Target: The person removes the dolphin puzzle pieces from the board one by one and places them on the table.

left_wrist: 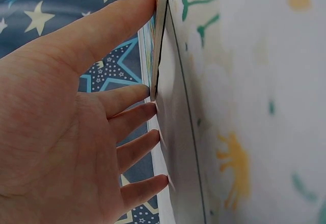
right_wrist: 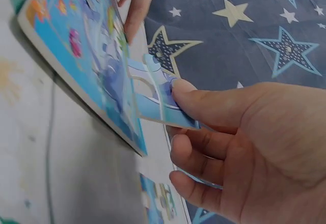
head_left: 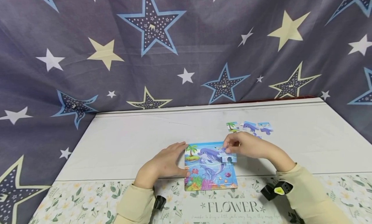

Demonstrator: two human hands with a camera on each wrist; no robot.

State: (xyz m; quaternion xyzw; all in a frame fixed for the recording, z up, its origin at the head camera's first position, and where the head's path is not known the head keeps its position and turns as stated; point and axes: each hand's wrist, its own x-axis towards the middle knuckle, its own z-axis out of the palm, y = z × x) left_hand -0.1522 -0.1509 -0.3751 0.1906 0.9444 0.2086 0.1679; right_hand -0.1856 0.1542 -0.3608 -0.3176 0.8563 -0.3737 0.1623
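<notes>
A dolphin jigsaw puzzle (head_left: 212, 184) lies on the table, its picture showing dolphins, a palm tree and coral. My right hand (head_left: 251, 145) pinches a blue and purple puzzle piece (right_wrist: 153, 104) between thumb and fingers. In the right wrist view that piece is tilted, close over the puzzle's upper right part. At the puzzle's left side is my left hand (head_left: 162, 162), fingers spread and fairly straight. Its thumb rests on the left edge, and its fingertips are near the upper left corner, by the tabletop.
Behind the puzzle lie several loose pieces, among them a palm tree piece (head_left: 232, 126), a dolphin piece (head_left: 249, 126) and a blue and purple piece (head_left: 265, 128), partly behind my right hand. The white and floral tablecloth (head_left: 139, 130) meets a star-patterned curtain (head_left: 186, 40) at the back.
</notes>
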